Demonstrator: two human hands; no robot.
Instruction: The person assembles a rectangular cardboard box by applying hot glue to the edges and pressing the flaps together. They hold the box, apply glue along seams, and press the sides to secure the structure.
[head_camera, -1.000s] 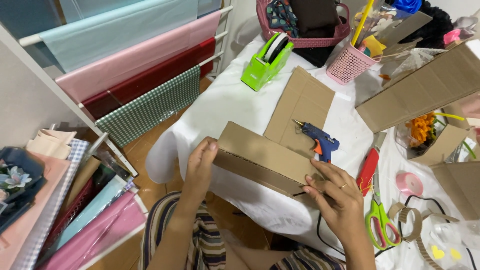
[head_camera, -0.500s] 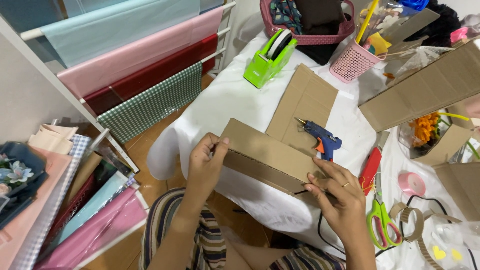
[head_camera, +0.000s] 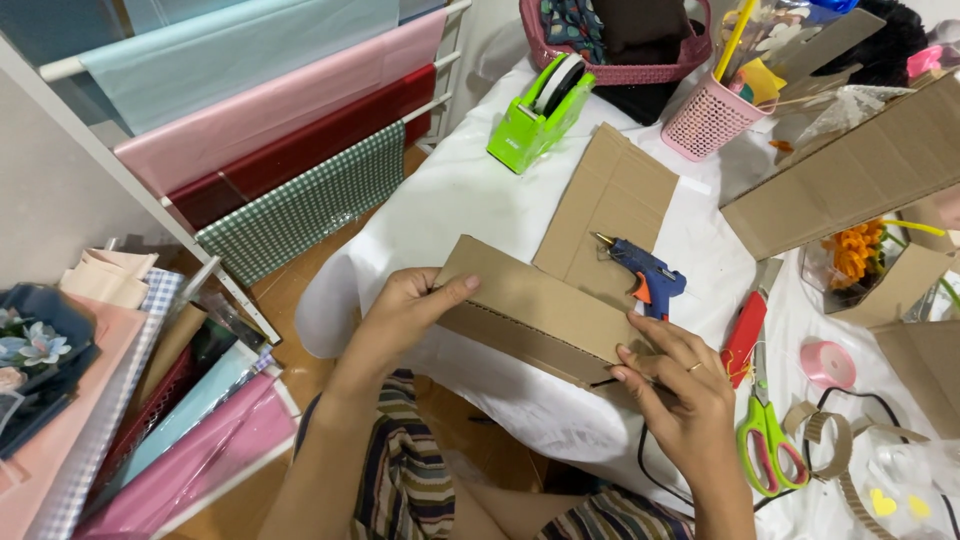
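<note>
Fingers (head_camera: 640, 362) pinching cardboard strip (head_camera: 545, 305)

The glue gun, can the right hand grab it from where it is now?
Probably yes. The glue gun lies just beyond the right hand with nothing between them, but that hand would first have to let go of the cardboard strip.

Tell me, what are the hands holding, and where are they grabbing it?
A folded cardboard piece: the left hand grips its left end, the right hand its right end.

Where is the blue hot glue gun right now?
In the head view, the blue hot glue gun lies right of centre on a flat cardboard sheet, just beyond the folded cardboard piece and the right hand.
</note>
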